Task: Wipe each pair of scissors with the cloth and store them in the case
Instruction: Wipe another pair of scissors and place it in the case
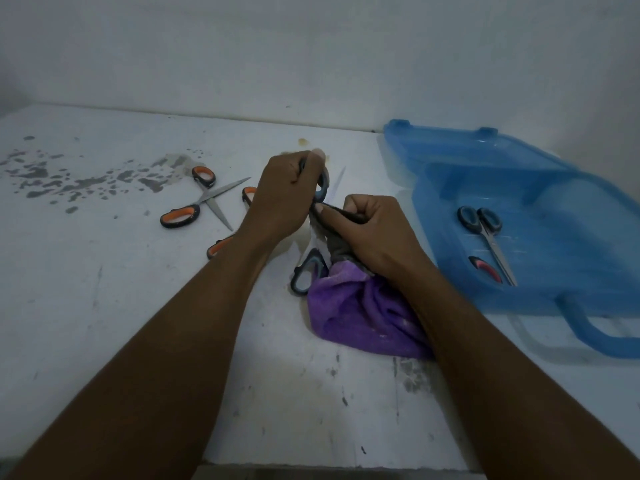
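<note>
My left hand (284, 192) grips the upper handle of an open pair of blue-and-grey scissors (306, 271); one blade tip (339, 176) sticks out past the hand. My right hand (367, 230) pinches a grey part of the purple cloth (363, 317) against the scissors near the pivot. The rest of the cloth lies bunched on the table under my right wrist. The open blue plastic case (554, 188) stands at the right and holds a pair of black-handled scissors (485, 233) and a red-and-black handle (485, 268).
An open pair of orange-handled scissors (201, 202) lies on the white table left of my hands. Another orange-handled pair (249, 197) is partly hidden behind my left wrist. Dark stains (69, 178) spot the table's far left. The case handle (588, 327) points toward me.
</note>
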